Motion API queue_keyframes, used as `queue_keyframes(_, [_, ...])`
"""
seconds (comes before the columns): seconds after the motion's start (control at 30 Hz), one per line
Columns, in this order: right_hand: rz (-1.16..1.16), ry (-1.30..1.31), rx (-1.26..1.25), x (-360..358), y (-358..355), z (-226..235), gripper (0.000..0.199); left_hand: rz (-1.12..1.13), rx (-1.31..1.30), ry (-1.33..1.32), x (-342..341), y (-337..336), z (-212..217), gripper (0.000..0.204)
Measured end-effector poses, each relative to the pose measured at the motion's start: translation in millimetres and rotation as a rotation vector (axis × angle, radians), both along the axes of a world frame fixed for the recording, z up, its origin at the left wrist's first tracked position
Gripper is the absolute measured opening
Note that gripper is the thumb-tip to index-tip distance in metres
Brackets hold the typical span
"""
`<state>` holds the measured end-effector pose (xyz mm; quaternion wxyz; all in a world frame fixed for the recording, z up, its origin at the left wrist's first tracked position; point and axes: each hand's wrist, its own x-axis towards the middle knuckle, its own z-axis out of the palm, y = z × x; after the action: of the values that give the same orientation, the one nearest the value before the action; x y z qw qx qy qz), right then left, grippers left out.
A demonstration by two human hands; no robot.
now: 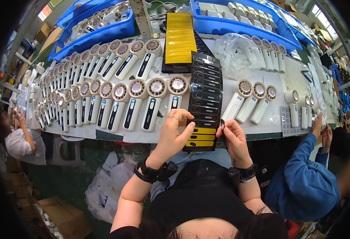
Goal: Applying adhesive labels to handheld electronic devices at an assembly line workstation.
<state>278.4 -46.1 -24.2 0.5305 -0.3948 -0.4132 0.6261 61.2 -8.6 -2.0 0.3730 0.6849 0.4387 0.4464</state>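
Note:
A long sheet of glossy black stickers (205, 93) hangs over the table's front edge, its lowest rows peeled down to yellow backing (200, 137). My left hand (173, 133) is at the sheet's left edge, thumb and forefinger apart and touching it. On the other side, my right hand (234, 139) pinches a thin black sticker (222, 124) seen edge-on, just off the sheet. Left of the sheet, the closest white handheld fan (177, 91) lies partly behind my left hand. Beside it, another fan (152, 105) has a black panel on its handle.
Rows of fans (99, 99) cover the table's left; three without black panels (252, 99) lie right. Blue bins (103, 30) of parts, a yellow backing sheet (181, 38) and clear plastic bags (234, 53) are behind. A co-worker in blue (308, 179) sits right, another in white (21, 143) left.

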Motion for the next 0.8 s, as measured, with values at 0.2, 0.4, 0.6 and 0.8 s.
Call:
queue_keyframes(0.2, [-0.012,0.096,-0.019,-5.2,2.1,5.9,0.007,-0.082,-0.355,-0.241,5.4,-2.0,-0.2,0.015])
queue_keyframes(0.4, [-0.032,0.182,0.021,-7.9,10.2,21.9,0.007,-0.077,-0.185,-0.188,11.8,9.5,16.3,0.011])
queue_keyframes(0.6, [-0.032,0.341,0.039,-7.6,12.9,27.2,0.007,-0.13,0.35,0.184,8.7,37.2,75.8,0.011])
queue_keyframes(0.8, [-0.123,0.388,0.048,5.7,11.4,25.2,0.007,-0.036,0.554,0.275,-14.4,67.3,123.8,0.012])
